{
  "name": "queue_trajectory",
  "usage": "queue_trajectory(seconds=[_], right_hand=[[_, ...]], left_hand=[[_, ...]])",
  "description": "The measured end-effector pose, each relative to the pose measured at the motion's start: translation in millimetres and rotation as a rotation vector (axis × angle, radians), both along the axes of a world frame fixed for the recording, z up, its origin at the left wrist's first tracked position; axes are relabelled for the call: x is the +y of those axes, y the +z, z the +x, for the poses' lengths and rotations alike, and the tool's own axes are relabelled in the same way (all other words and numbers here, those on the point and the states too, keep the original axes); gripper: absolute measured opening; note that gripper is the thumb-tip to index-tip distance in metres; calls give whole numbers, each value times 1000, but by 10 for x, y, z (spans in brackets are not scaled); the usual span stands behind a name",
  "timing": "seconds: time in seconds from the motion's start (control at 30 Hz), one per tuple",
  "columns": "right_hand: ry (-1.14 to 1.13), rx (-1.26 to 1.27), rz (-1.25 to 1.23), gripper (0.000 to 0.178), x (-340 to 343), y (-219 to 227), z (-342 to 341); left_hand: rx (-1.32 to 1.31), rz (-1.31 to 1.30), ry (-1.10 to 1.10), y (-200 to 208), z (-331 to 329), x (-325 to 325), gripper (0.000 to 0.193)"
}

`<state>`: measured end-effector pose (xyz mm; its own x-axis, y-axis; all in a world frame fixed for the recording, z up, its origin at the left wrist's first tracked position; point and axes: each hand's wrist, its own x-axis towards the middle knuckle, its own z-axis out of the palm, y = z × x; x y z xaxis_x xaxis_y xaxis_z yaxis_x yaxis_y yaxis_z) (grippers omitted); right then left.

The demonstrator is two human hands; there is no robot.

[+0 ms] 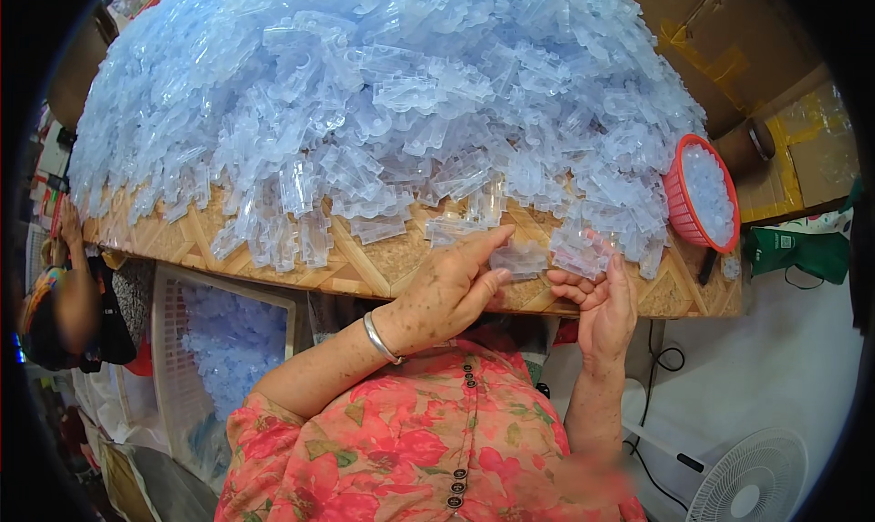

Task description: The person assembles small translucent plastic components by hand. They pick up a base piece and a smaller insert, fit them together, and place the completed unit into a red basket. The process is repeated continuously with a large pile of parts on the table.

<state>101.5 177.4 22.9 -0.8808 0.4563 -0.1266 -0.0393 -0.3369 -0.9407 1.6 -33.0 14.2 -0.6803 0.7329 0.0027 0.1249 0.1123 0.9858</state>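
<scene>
A clear, flat plastic piece (579,250) is pinched, seemingly for steadiness, by the right hand (606,316); grip by the left hand (439,287) cannot be told.

The right clear plastic piece (581,252), transparent, ribbed and faintly bluish, is positioned right of the frame's centre with its length running roughly left to right, and the left clear plastic piece (519,261), similarly transparent, is located just beside it, nearer centre, its exact outline indistinct.
</scene>
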Motion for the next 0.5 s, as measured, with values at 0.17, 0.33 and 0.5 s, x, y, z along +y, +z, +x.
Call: queue_trajectory(seconds=[0.17, 0.33, 0.5], right_hand=[[92, 24, -11, 52, -20, -10, 14], [266, -1, 31, 43, -171, 96, -31], [308, -78, 452, 36, -188, 204, -95]], left_hand=[[346, 10, 88, 204, 7, -5, 62], [-195, 250, 16, 153, 69, 86, 51], [-561, 250, 2, 44, 66, 72, 33]])
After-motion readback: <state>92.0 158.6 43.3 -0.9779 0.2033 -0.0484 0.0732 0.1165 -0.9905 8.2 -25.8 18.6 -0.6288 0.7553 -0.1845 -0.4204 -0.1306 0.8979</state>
